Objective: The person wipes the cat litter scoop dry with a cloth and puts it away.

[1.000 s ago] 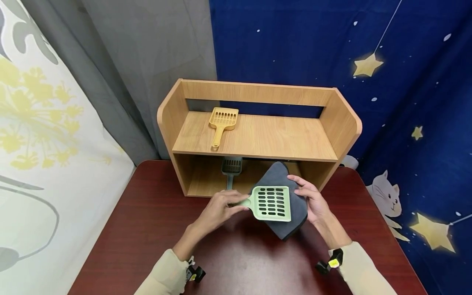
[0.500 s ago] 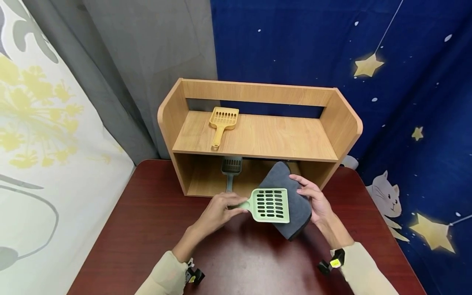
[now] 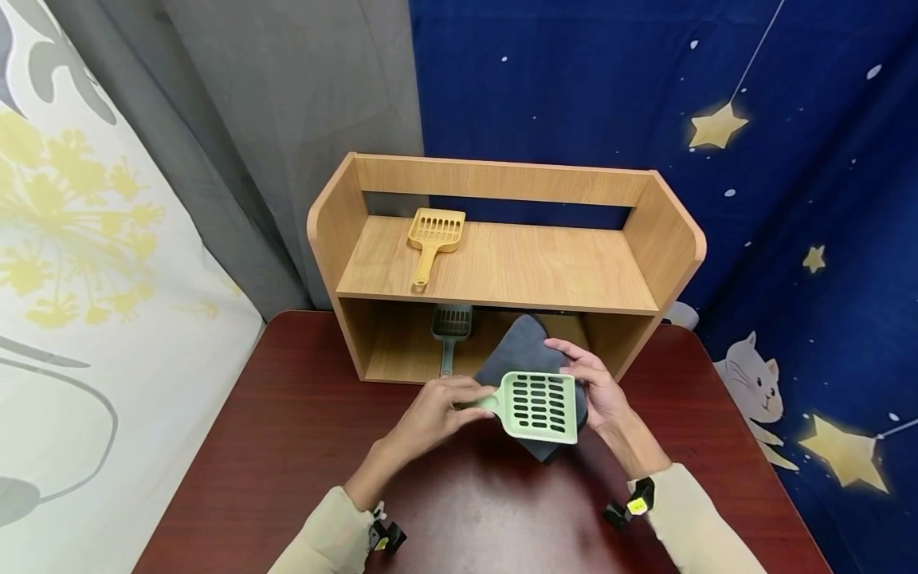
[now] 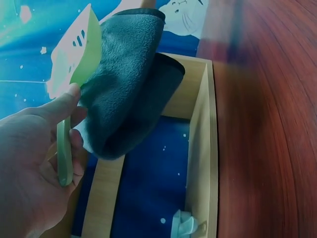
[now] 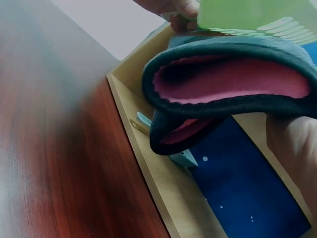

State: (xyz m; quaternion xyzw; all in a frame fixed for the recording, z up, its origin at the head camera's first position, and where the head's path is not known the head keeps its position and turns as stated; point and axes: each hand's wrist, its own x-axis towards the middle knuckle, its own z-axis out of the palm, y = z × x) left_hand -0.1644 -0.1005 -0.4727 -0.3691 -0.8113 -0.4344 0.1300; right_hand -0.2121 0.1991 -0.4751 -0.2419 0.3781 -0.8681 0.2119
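Observation:
My left hand [image 3: 437, 410] grips the handle of a light green litter scoop [image 3: 508, 408], its slotted pan pointing right and held over the front of the table. Behind the pan is a folded dark grey cloth [image 3: 527, 347], which my right hand [image 3: 602, 395] holds at its right side. The pan overlaps the cloth in the head view. Seen from the right wrist, the cloth [image 5: 237, 82] shows a pink inner face between dark bound edges, and lies right against the scoop's underside. The fingers of my right hand behind the cloth are hidden.
A two-level wooden shelf [image 3: 516, 275] stands at the back of the dark red table [image 3: 301, 446]. On its upper level lies a yellow litter scoop [image 3: 428, 259]; a grey one [image 3: 449, 343] rests on the lower level at the left. Curtains hang behind.
My right hand and the cloth have shifted left behind the scoop, after a small move right. The green scoop has moved slightly right and toward me. The shelf's scoops stay put.

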